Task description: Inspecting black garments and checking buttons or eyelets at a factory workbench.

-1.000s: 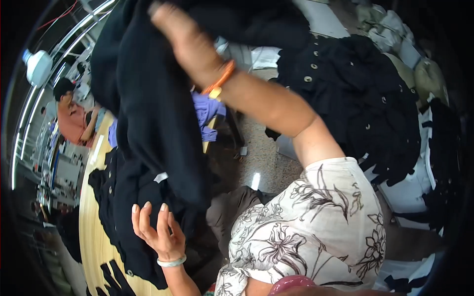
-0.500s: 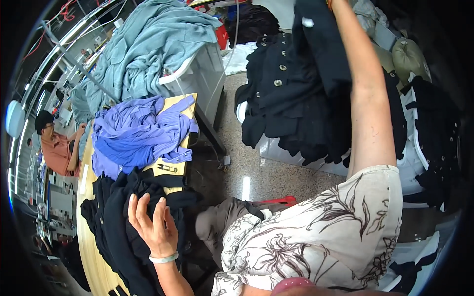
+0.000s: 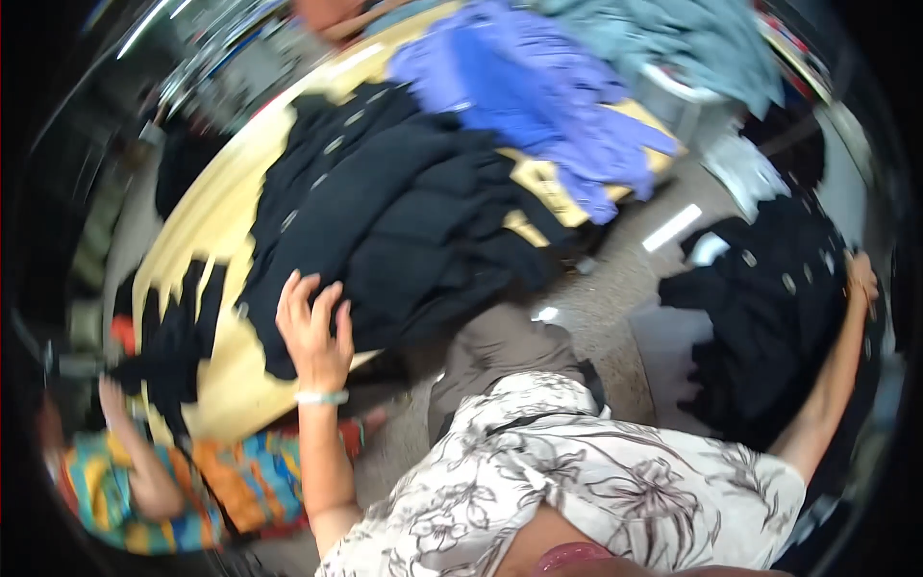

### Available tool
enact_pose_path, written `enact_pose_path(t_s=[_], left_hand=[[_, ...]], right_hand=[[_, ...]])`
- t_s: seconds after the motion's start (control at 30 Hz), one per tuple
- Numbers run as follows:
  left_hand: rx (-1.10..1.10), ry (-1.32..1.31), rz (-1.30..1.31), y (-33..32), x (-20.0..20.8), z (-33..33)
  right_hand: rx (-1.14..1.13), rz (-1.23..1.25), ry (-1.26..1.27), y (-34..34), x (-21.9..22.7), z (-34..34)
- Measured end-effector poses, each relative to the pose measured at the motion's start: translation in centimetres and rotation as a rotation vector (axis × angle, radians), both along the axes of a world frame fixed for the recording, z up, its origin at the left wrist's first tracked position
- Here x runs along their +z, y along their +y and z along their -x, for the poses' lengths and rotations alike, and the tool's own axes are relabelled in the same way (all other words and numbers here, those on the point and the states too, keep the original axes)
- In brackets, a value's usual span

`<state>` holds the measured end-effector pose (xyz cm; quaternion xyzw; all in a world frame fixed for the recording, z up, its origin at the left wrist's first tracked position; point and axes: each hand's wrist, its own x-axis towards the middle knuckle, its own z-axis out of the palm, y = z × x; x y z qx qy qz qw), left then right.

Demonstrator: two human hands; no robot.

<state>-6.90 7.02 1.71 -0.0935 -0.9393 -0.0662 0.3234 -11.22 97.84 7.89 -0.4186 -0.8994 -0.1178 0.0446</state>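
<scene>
My left hand [image 3: 315, 332] hovers at the near edge of a heap of black button-front garments [image 3: 385, 212] on the wooden table. Its fingers are spread and curved, holding nothing. Far out to the right, my right hand [image 3: 862, 279] rests at the far side of a second pile of black garments [image 3: 769, 317], which has metallic-looking buttons. Blur keeps me from making out whether its fingers grip the cloth.
Purple garments [image 3: 538, 106] lie beyond the black heap on the pale table [image 3: 231, 375]. Blue-green cloth [image 3: 673, 43] overhangs a grey bin behind. At lower left, a person in a bright patterned top [image 3: 260, 481] handles black pieces [image 3: 178, 337] on the table.
The view has swung left, bringing in the near end of the table and another person. My right arm, earlier stretched forward beside a raised black garment, now reaches out sideways and lower.
</scene>
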Motion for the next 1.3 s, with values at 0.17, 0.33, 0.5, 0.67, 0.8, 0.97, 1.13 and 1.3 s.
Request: enact_pose_path(t_s=[0.17,0.33,0.5,0.67,0.8,0.97,1.13,1.3], left_hand=[[0.289,-0.006,-0.272,-7.7,-3.3,-3.5],[0.389,-0.032,-0.265,-11.4,-5.2,-4.5],[0.372,-0.176,-0.444,-13.6,-4.1,-3.6],[0.079,-0.133,-0.428,-11.6,-0.6,-6.5],[0.207,-0.375,-0.544,-12.3,-0.9,-9.5],[0.43,-0.109,-0.846,-12.6,-2.8,-7.1],[0.371,-0.247,-0.728,-13.6,-3.0,-6.7],[-0.102,-0.054,-0.57,-10.1,2.2,-7.7]], right_hand=[[0.958,0.445,0.339,-18.8,-2.0,15.5],[1.801,0.357,0.38,-52.9,-2.4,17.8],[2.097,0.363,0.352,-68.8,-2.6,21.2],[2.24,0.674,0.122,-72.8,-2.3,22.9],[2.313,0.395,0.216,-69.3,-1.8,19.3],[2.202,0.437,0.102,-68.9,-0.3,17.1],[2.261,0.48,0.09,-71.3,3.4,17.2],[2.537,0.469,0.033,-80.1,4.1,13.5]])
